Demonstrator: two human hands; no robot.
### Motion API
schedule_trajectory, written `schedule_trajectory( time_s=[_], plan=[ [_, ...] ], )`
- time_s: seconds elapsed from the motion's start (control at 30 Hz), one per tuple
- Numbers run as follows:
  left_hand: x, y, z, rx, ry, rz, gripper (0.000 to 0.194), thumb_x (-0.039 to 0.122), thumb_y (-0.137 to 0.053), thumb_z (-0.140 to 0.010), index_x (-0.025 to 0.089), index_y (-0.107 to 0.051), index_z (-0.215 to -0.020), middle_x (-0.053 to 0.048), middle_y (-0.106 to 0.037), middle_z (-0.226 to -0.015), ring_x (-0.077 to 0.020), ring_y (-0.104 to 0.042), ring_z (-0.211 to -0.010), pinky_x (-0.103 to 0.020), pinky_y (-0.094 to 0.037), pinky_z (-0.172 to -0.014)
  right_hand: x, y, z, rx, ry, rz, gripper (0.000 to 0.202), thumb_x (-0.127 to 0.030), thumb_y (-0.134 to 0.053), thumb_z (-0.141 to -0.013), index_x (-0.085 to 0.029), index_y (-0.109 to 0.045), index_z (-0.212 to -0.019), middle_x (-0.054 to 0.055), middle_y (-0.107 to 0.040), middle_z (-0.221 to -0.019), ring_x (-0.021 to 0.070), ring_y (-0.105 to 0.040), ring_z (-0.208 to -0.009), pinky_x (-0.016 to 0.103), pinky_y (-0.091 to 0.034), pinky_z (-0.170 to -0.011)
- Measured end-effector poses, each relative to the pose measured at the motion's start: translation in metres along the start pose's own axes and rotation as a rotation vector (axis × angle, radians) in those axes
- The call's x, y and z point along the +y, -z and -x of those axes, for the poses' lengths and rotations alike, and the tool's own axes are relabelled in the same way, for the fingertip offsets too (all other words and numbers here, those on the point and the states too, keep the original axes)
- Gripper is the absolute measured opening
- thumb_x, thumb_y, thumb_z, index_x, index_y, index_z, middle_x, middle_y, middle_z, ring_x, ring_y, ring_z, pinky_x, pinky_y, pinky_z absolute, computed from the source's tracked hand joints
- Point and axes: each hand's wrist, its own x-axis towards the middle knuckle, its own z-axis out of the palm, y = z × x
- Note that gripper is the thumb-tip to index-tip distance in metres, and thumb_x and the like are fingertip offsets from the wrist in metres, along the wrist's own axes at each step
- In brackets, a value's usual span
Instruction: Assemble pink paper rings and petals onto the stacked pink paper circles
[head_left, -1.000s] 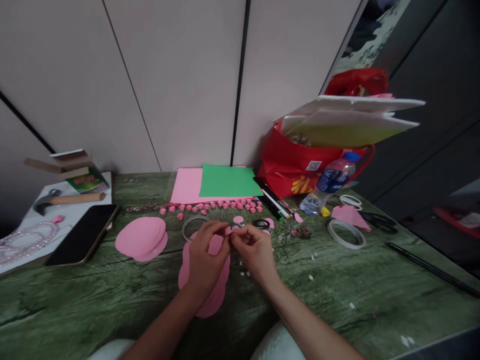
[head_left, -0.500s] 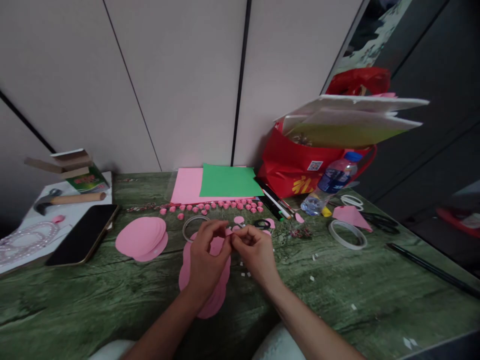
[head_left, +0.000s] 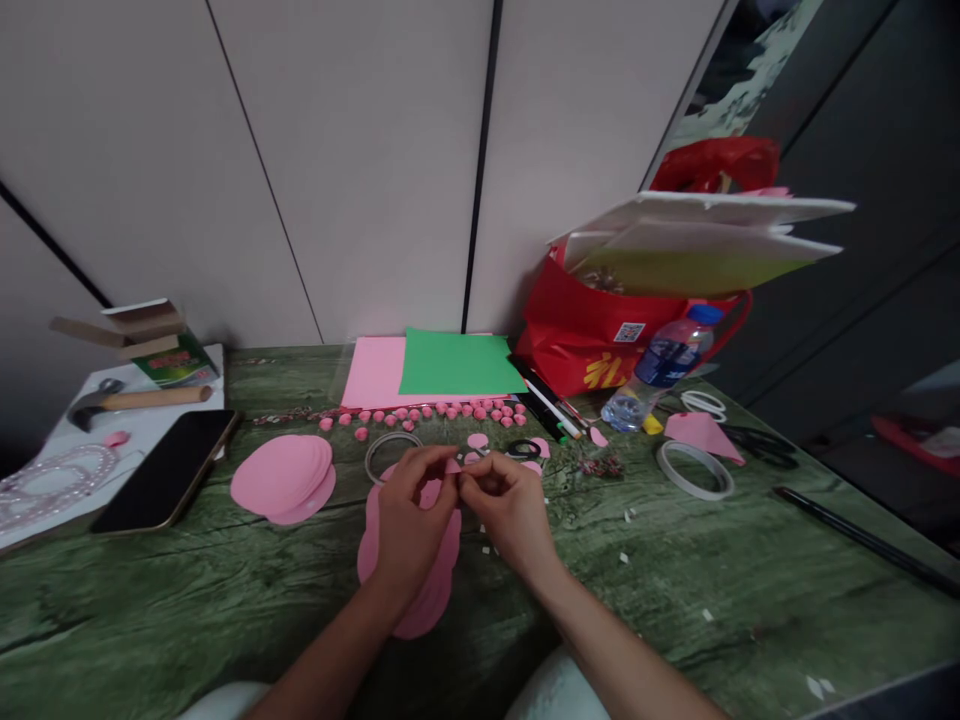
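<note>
Well to the left of the left hand [head_left: 411, 515], a hammer [head_left: 156, 397] lies in front of an open box [head_left: 174, 364], and pale beads [head_left: 56, 487] loop nearest the edge of the view. Nearer that hand comes a black phone [head_left: 166, 470], then a stack of pink paper ovals [head_left: 279, 475] flat on the bench [head_left: 247, 590]. A grey tape roll [head_left: 369, 462] sits just beyond the left hand, partly hidden by it, and a pile of pink scalloped cut-outs [head_left: 420, 612] lies beneath it. Between the two hands is a small pink paper piece [head_left: 451, 466]: the left hand pinches it between thumb and fingers, while the right hand [head_left: 514, 510] has thumb and forefinger pressed together on its near edge, the fingertips of both almost meeting. Beyond both hands runs a row of little pink paper rolls [head_left: 451, 411], with a green sheet [head_left: 461, 362] behind. Farther off, to the right of the right hand, stand a red bag [head_left: 559, 335] and a bottle [head_left: 664, 365]; a white tape roll [head_left: 703, 493] lies nearer, and a black pen [head_left: 862, 540] lies rightmost.
</note>
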Motion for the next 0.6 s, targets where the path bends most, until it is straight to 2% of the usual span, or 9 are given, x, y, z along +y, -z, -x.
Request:
schedule_trajectory(
  time_s=[0.2,0.4,0.47,0.6],
  plan=[
    [-0.0012,-0.0006,0.0004,-0.059,-0.012,0.005,0.028,0.011,-0.054,-0.072,0.02,-0.059,-0.098,-0.005,-0.057,-0.095,-0.0161,-0.058,-0.085,-0.029,-0.049,-0.075,0.0024,0.0024,-0.0044,0.019,-0.024,-0.044,0.009,-0.02,-0.06,-0.06,-0.016,-0.054,-0.054,-0.005,-0.055,-0.046,0.007,-0.047,-0.042,0.018,-0.039,-0.042],
    [-0.0022,0.0005,0.0,-0.047,-0.047,-0.034,0.027,0.012,-0.054,-0.073,0.021,-0.061,-0.097,-0.004,-0.057,-0.093,-0.0158,-0.057,-0.082,-0.029,-0.049,-0.073,0.004,0.0039,-0.0055,0.0,-0.014,-0.012,0.008,-0.018,-0.059,-0.059,-0.016,-0.054,-0.053,-0.004,-0.055,-0.045,0.0071,-0.048,-0.042,0.017,-0.038,-0.041],
    [-0.0013,0.0014,-0.0013,-0.053,-0.032,-0.026,0.026,0.013,-0.054,-0.073,0.021,-0.063,-0.096,-0.004,-0.058,-0.091,-0.0157,-0.058,-0.081,-0.029,-0.049,-0.073,0.0052,0.0044,-0.0062,-0.012,-0.058,-0.02,0.009,-0.019,-0.06,-0.058,-0.015,-0.055,-0.053,-0.004,-0.055,-0.044,0.0071,-0.048,-0.042,0.017,-0.039,-0.041],
    [0.0015,0.0011,-0.004,-0.108,0.055,0.074,0.03,0.012,-0.055,-0.07,0.019,-0.062,-0.098,-0.005,-0.059,-0.094,-0.0156,-0.059,-0.082,-0.029,-0.05,-0.074,0.0062,0.0057,-0.0086,0.001,-0.258,-0.144,0.016,-0.026,-0.067,-0.054,-0.014,-0.057,-0.052,-0.003,-0.056,-0.045,0.0068,-0.049,-0.041,0.02,-0.045,-0.044]
  ],
)
